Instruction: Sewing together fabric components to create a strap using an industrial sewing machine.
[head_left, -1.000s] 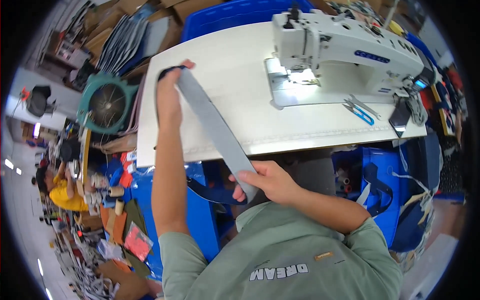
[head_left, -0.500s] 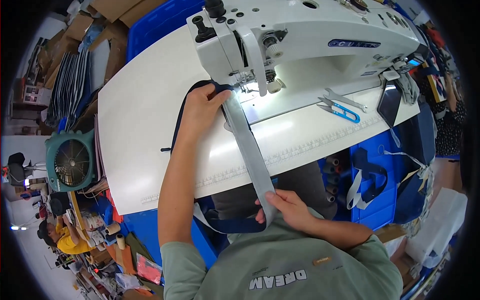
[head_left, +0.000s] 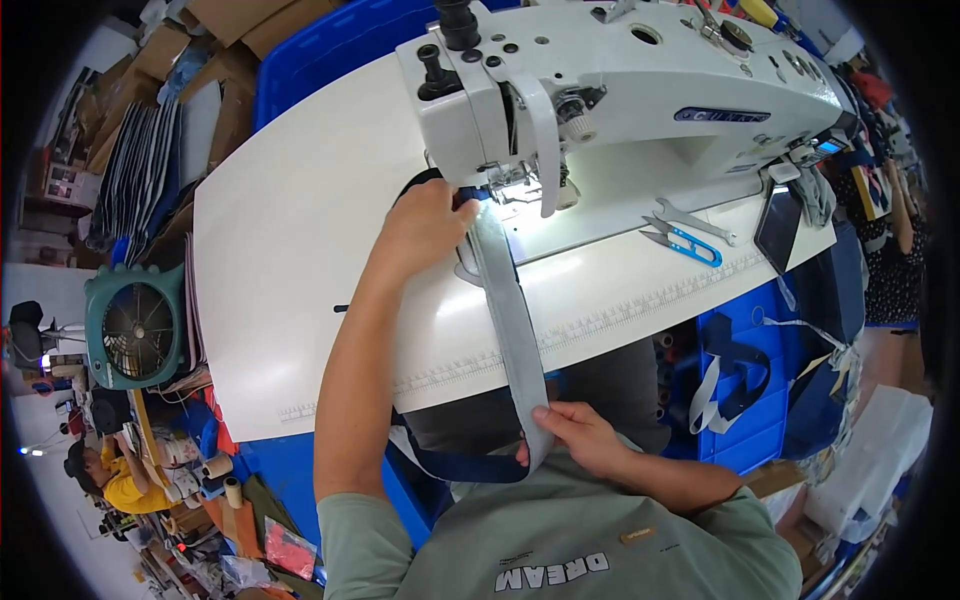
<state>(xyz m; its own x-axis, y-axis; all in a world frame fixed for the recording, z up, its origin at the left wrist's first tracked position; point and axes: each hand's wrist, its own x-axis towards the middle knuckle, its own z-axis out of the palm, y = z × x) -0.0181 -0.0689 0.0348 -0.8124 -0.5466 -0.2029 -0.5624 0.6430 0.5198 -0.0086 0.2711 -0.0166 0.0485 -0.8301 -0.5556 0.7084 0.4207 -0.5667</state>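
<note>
A long strap [head_left: 508, 325], grey on its upper face and navy beneath, runs from the sewing machine's lit presser foot [head_left: 518, 188] toward my body. Just left of the foot, my left hand [head_left: 430, 225] is closed on the strap's far end, thumb on its edge; its fingertips are partly hidden. Below the table's front edge, my right hand [head_left: 583, 436] pinches the strap between thumb and fingers. From there the strap folds back and loops left, its navy side showing. A dark piece of the strap also curves behind my left hand.
Blue thread snips [head_left: 690, 246], a wrench [head_left: 700, 222] and a phone [head_left: 778, 228] lie right on the white table [head_left: 290, 250]. A ruler scale [head_left: 640, 303] follows its front edge. A blue bin [head_left: 745, 430] holds strap pieces. A green fan [head_left: 137, 325] and a person in yellow [head_left: 140, 490] are left.
The view has shifted slightly, so the machine sits lower and farther right. Both hands keep hold of the strap, and my left thumb has drawn back a little from its face.
</note>
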